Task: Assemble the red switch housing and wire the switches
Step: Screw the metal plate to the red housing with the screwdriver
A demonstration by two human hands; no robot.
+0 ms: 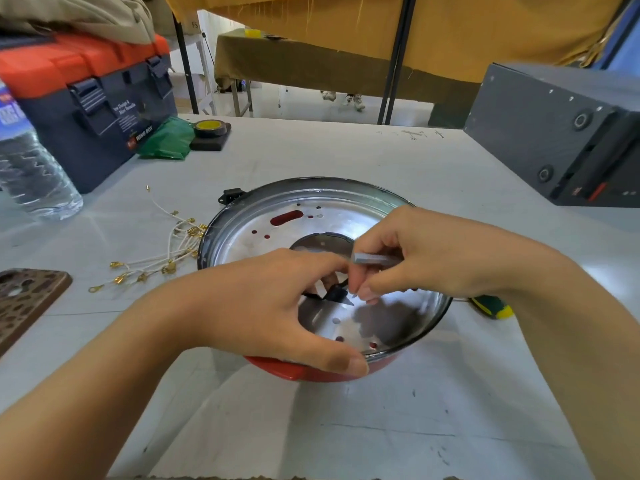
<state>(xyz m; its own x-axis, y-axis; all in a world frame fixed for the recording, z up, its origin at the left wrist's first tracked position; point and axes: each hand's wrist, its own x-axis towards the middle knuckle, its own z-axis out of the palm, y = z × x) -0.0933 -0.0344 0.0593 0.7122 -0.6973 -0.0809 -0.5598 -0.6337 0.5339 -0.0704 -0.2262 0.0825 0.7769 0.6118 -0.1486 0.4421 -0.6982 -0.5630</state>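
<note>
Round shiny housing point(263, 230) (red outside)

Red housing point(291, 370) with silver inside, orange-lidded navy toolbox point(93, 98), brown spotted phone case point(24, 299), green bag point(169, 140)

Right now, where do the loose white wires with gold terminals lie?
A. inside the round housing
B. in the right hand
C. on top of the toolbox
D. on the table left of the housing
D: the white wires lie fanned on the table, left of the round housing.
</note>
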